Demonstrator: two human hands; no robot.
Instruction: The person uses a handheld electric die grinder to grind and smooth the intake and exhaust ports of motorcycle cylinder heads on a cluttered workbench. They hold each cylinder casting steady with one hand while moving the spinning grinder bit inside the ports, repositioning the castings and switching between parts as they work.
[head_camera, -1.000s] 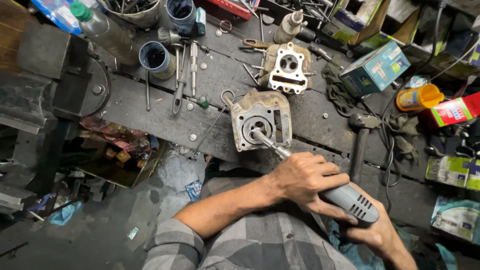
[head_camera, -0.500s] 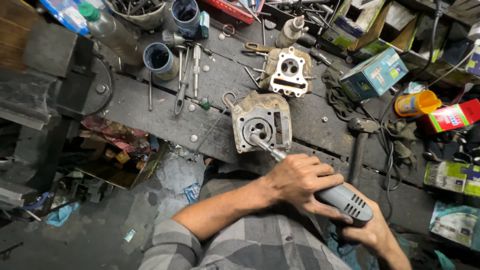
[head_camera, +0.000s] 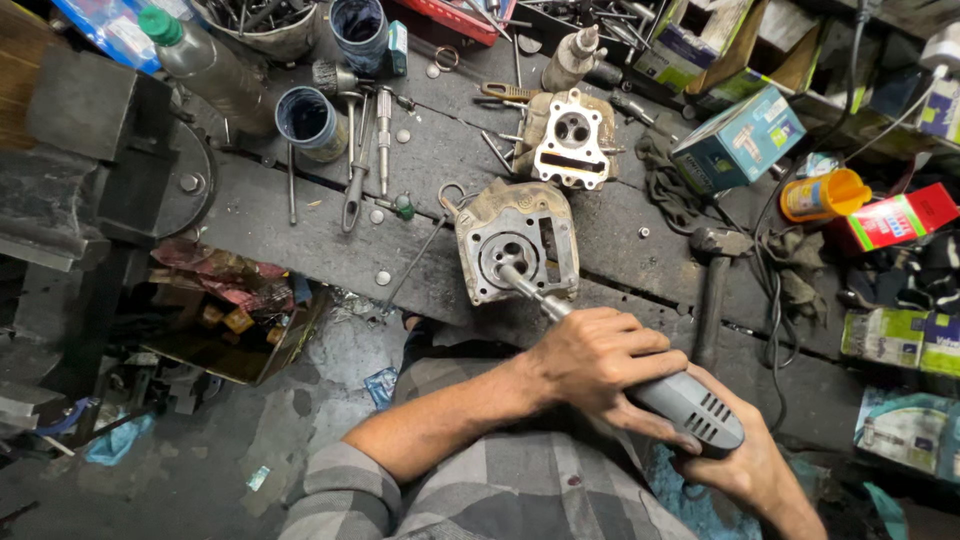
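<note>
Now: left hand (head_camera: 600, 365) clenched round front of grey die grinder (head_camera: 690, 415); right hand (head_camera: 745, 460) cupping its rear end. Grinder bit inside round port of grimy cylinder head (head_camera: 517, 255), lying near front edge of dark workbench (head_camera: 260, 225). Second, cleaner cylinder head (head_camera: 570, 140) just behind. Versus half-second-earlier frame: grip unchanged, bit seated in same port, view shifted slightly. Work judged mid-grind, port not finished. Hammer (head_camera: 715, 275) lies right, untouched.
</note>
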